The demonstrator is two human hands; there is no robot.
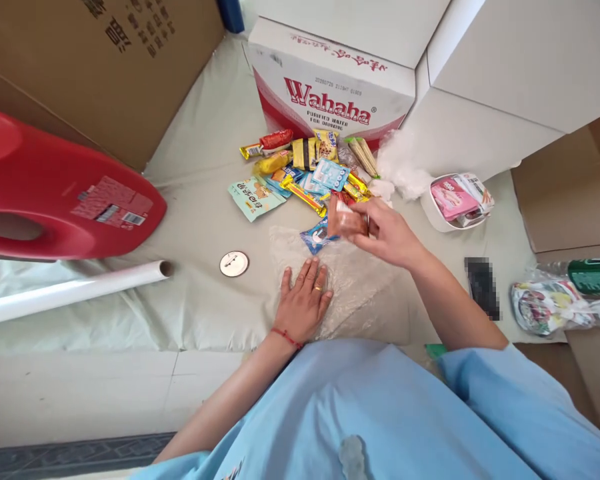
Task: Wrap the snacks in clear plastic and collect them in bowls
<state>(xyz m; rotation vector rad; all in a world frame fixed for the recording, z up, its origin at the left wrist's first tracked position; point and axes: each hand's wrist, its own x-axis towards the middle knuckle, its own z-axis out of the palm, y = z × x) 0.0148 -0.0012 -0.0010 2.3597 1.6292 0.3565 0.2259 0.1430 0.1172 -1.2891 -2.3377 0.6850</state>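
My left hand (304, 293) lies flat, fingers stretched, on a crumpled clear plastic bag (370, 283). Between the thumb and fingers of my right hand (390, 232) is a reddish-brown snack packet (344, 220), held above the bag's far edge. Partly behind that packet, a small blue packet (315, 235) lies at the bag's edge. Just beyond is a loose pile of wrapped snacks: a light green pouch (255, 198), a long yellow packet (304, 196), a pale blue packet (331, 175), a red packet (276, 139) and several others.
A Wahaha carton (330, 93) stands behind the snacks. To the left are a red jug (65, 193), a white tube (80, 291) and a round pin badge (234, 263). A white container (447, 220) with packets, a blurred dark object (483, 288) and a bagged bundle (543, 307) sit right.
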